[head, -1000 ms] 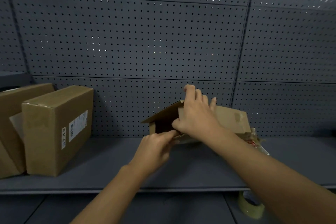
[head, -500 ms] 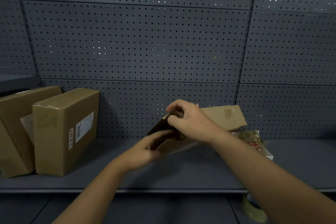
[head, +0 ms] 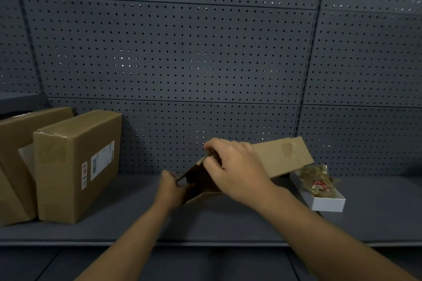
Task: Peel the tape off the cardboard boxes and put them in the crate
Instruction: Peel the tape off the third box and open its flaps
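A small brown cardboard box [head: 280, 157] is held tilted above the grey shelf [head: 137, 219], its open end toward me. My right hand [head: 235, 171] grips the top edge of that open end, fingers curled over it. My left hand [head: 171, 186] pinches the lower left flap of the same box. Two larger taped cardboard boxes stand at the left: one [head: 75, 164] with a white barcode label, the other [head: 16, 143] leaning behind it. No crate is in view.
A white open tray [head: 324, 201] with crumpled peeled tape [head: 317, 180] lies on the shelf right of the held box. A perforated grey back wall [head: 182, 64] closes the shelf behind. A lower shelf level runs along the bottom.
The small box has tipped further and dropped slightly, its open end now spread wider. My left hand went from reaching to pinching the lower flap. The camera shifted, revealing the white tray fully.
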`<state>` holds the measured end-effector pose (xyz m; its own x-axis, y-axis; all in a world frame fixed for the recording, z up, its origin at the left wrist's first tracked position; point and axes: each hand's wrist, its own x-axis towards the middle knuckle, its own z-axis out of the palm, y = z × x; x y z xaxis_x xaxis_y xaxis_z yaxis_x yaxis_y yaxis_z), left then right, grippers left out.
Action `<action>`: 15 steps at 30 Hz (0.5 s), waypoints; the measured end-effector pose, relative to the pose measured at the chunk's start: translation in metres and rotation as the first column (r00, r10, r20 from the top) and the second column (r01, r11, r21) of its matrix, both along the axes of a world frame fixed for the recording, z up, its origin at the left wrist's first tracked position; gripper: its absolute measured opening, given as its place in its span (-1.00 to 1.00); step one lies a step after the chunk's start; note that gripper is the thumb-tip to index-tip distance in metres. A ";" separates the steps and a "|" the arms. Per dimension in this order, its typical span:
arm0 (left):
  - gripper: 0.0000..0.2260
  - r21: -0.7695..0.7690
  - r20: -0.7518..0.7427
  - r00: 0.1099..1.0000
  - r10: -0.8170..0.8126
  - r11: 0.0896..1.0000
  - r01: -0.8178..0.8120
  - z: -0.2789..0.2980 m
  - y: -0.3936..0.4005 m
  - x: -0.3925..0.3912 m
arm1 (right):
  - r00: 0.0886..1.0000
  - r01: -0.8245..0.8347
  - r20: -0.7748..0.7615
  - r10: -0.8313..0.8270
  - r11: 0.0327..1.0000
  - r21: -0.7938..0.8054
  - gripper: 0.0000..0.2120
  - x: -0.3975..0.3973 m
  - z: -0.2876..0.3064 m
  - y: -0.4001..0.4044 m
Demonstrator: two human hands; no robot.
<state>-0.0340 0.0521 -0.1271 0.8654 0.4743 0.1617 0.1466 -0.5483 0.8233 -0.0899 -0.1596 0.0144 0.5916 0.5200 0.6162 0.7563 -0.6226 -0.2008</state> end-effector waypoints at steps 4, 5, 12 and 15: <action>-0.75 0.309 -0.025 0.991 -0.135 0.941 0.136 -0.019 0.032 0.023 | 1.000 -0.012 0.026 0.014 0.999 -0.050 -0.61 0.001 0.000 -0.004; -0.70 0.367 -0.025 0.987 -0.161 0.916 0.158 -0.023 0.041 0.027 | 0.999 -0.023 0.021 0.025 0.997 -0.071 -0.61 0.001 0.000 -0.005; -0.46 0.496 0.044 0.960 -0.276 0.841 0.219 0.002 0.032 -0.015 | 0.942 -0.302 -0.215 0.259 0.932 -0.202 -0.57 0.010 -0.013 -0.030; -0.44 0.605 0.103 0.969 -0.224 0.787 0.118 0.000 0.034 -0.013 | 0.865 -0.410 -0.433 0.255 0.856 -0.315 -0.25 0.015 -0.026 -0.042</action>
